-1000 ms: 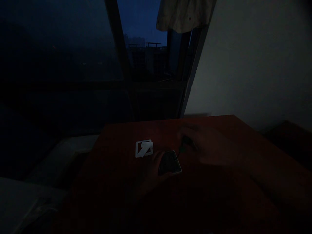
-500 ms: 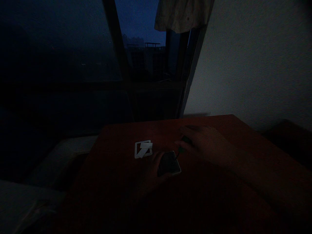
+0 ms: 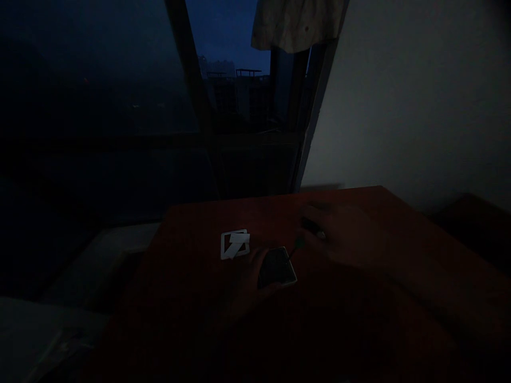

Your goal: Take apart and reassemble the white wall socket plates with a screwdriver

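Note:
The room is very dark. My left hand [image 3: 251, 276] grips a small square block [image 3: 277, 266], dark-faced with a pale rim, on the table; its fingers curl round the left side. A thin dark shaft with a green part, which looks like a screwdriver [image 3: 299, 243], slants up from the block's face. My right hand [image 3: 339, 229] is closed at the screwdriver's upper end, with a dark handle-like part among its fingers. Left of the block lies a white square frame [image 3: 223, 247] with two white strips [image 3: 239, 239] across it.
The reddish-brown table [image 3: 191, 223] stands against a dark window [image 3: 223, 138]. A pale curtain [image 3: 297, 26] hangs at its top. To the right is a plain wall [image 3: 399, 106]. A pale ledge [image 3: 131, 236] runs beside the table's left edge.
My right hand has shifted slightly right and its fingers have moved about the handle, so the green part shows more clearly. My left hand and the block stay put.

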Motion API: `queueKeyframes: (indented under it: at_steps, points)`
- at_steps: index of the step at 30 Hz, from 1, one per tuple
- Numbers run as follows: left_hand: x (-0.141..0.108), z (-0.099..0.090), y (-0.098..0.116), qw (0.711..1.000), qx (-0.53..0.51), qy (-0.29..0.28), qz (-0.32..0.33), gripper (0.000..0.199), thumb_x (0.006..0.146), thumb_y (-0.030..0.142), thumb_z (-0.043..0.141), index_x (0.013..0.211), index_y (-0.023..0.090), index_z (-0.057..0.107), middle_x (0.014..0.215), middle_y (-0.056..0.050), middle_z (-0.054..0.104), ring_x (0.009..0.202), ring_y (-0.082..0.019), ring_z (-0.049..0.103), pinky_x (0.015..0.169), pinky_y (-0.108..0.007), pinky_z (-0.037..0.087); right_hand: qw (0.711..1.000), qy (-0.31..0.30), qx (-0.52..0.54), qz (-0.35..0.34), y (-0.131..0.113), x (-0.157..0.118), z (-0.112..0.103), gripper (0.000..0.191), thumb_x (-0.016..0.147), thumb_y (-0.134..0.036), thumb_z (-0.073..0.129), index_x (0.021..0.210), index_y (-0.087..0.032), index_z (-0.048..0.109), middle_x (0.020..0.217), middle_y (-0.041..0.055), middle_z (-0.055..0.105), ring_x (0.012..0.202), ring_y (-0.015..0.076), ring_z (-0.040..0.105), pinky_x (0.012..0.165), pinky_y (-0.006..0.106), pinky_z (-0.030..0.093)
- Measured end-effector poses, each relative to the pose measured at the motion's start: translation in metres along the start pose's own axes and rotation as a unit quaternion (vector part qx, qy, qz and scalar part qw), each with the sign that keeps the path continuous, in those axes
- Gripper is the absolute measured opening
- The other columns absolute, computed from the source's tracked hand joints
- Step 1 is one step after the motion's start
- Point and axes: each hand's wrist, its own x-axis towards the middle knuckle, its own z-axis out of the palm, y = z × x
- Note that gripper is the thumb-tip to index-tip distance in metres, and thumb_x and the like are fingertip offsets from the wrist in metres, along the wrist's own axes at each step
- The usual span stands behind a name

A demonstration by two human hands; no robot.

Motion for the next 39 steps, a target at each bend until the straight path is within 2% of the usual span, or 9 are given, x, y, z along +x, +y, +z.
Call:
queueKeyframes:
  at_steps: [4, 9, 14, 20, 23, 25, 31, 36, 39]
  points:
    - [0.000, 0.002, -0.002, 1.000, 0.001, 0.009, 0.006, 0.070, 0.080, 0.047, 0.066, 0.139, 0.025, 0.036, 0.144, -0.010, 0.040, 0.128, -0.029, 0.042, 0.106, -0.046, 0.035, 0.997, 0.002, 0.067, -0.027, 0.002, -0.002, 0.000, 0.020, 0.084, -0.021, 0.055, 0.104, -0.020, 0.055, 0.100, 0.0057, 0.066, 0.077, 0.0170, 0.062, 0.060, 0.026, 0.037]
    - [0.000, 0.001, 0.000, 1.000, -0.004, 0.011, -0.002, 0.071, 0.079, 0.048, 0.067, 0.138, 0.025, 0.036, 0.143, -0.010, 0.041, 0.128, -0.029, 0.042, 0.106, -0.046, 0.035, 1.000, 0.013, -0.010, 0.012, -0.003, 0.001, 0.005, 0.023, 0.092, -0.039, 0.046, 0.100, -0.019, 0.055, 0.088, 0.0062, 0.067, 0.072, 0.0204, 0.063, 0.055, 0.027, 0.034]
    - [0.001, -0.002, 0.005, 1.000, -0.021, 0.016, -0.009, 0.069, 0.076, 0.048, 0.070, 0.135, 0.026, 0.041, 0.137, -0.008, 0.047, 0.122, -0.029, 0.047, 0.102, -0.044, 0.039, 0.998, -0.002, 0.056, -0.005, -0.008, 0.002, 0.001, 0.020, 0.085, -0.023, 0.052, 0.105, -0.020, 0.053, 0.097, 0.0050, 0.066, 0.076, 0.0176, 0.062, 0.059, 0.026, 0.036]
    - [0.000, 0.001, 0.001, 0.999, -0.027, 0.019, -0.010, 0.071, 0.076, 0.044, 0.071, 0.137, 0.026, 0.039, 0.139, -0.009, 0.045, 0.125, -0.030, 0.044, 0.104, -0.045, 0.037, 1.000, 0.005, -0.001, 0.018, -0.010, 0.004, -0.001, 0.025, 0.093, -0.042, 0.044, 0.094, -0.020, 0.058, 0.084, 0.0053, 0.066, 0.069, 0.0192, 0.061, 0.054, 0.027, 0.032]
    - [0.000, 0.000, 0.002, 0.999, -0.040, 0.009, -0.007, 0.069, 0.077, 0.040, 0.071, 0.136, 0.026, 0.038, 0.138, -0.009, 0.045, 0.124, -0.029, 0.045, 0.104, -0.044, 0.038, 0.998, -0.004, 0.066, 0.006, -0.012, 0.003, -0.003, 0.016, 0.087, -0.027, 0.052, 0.102, -0.021, 0.057, 0.097, 0.0056, 0.066, 0.077, 0.0184, 0.062, 0.060, 0.027, 0.038]
    - [0.000, -0.001, 0.003, 0.999, -0.044, 0.007, -0.006, 0.069, 0.077, 0.038, 0.071, 0.136, 0.025, 0.038, 0.139, -0.009, 0.044, 0.124, -0.029, 0.044, 0.103, -0.044, 0.038, 0.995, -0.011, 0.099, -0.008, -0.012, 0.002, -0.004, 0.025, 0.083, -0.019, 0.055, 0.108, -0.022, 0.055, 0.102, 0.0051, 0.065, 0.081, 0.0181, 0.062, 0.064, 0.026, 0.040]
    - [0.002, -0.001, 0.005, 0.999, -0.032, 0.010, -0.006, 0.069, 0.076, 0.041, 0.072, 0.135, 0.026, 0.040, 0.138, -0.010, 0.045, 0.123, -0.030, 0.045, 0.102, -0.046, 0.038, 0.999, -0.003, 0.029, 0.032, -0.012, 0.003, -0.001, 0.021, 0.091, -0.036, 0.047, 0.098, -0.020, 0.060, 0.088, 0.0064, 0.067, 0.075, 0.0212, 0.063, 0.061, 0.029, 0.039]
    - [0.002, 0.001, 0.003, 0.999, -0.027, 0.018, -0.010, 0.069, 0.075, 0.041, 0.072, 0.135, 0.025, 0.040, 0.137, -0.009, 0.046, 0.122, -0.029, 0.046, 0.102, -0.044, 0.039, 0.996, 0.014, 0.085, 0.007, -0.013, 0.002, 0.002, 0.030, 0.085, -0.020, 0.052, 0.115, -0.019, 0.052, 0.111, 0.0087, 0.063, 0.087, 0.0201, 0.063, 0.068, 0.028, 0.043]
    - [0.001, 0.002, 0.003, 0.999, -0.032, 0.023, -0.010, 0.069, 0.075, 0.038, 0.073, 0.134, 0.025, 0.040, 0.136, -0.009, 0.046, 0.123, -0.029, 0.046, 0.102, -0.042, 0.039, 0.998, 0.014, 0.055, 0.022, -0.013, 0.003, 0.005, 0.021, 0.091, -0.027, 0.047, 0.109, -0.019, 0.054, 0.102, 0.0082, 0.065, 0.085, 0.0219, 0.063, 0.067, 0.030, 0.043]
